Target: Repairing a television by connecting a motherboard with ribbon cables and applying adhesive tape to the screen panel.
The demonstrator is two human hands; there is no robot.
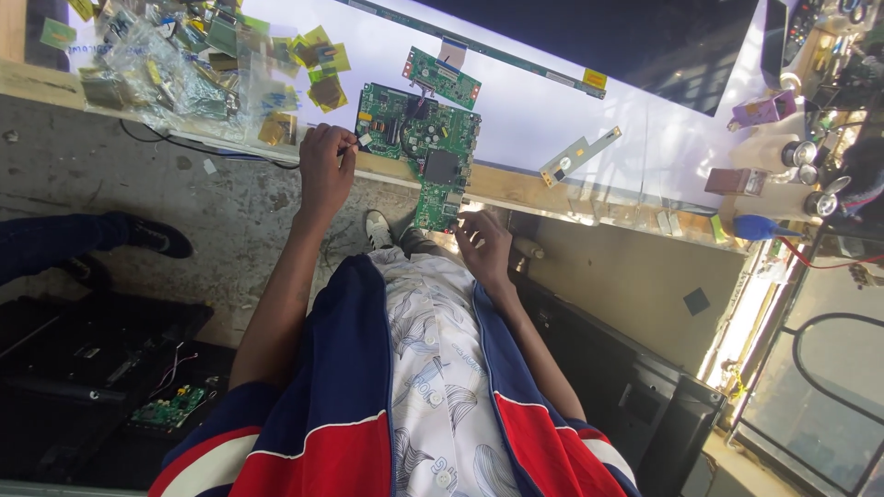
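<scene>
Left hand (pixel 325 168) curled, pinching a small part at the board's (pixel 419 138) 9 o'clock edge; right hand (pixel 482 241) loosely curled, steadying its 6 o'clock end overhanging the bench (pixel 516 189).

both hands (pixel 324 170) at green circuit board (pixel 425 147)

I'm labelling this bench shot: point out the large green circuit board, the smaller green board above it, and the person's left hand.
large green circuit board (pixel 425 147), head view, on the dark square chip.
smaller green board (pixel 441 77), head view, on its middle.
left hand (pixel 326 170), head view, on the back of the hand.
</scene>
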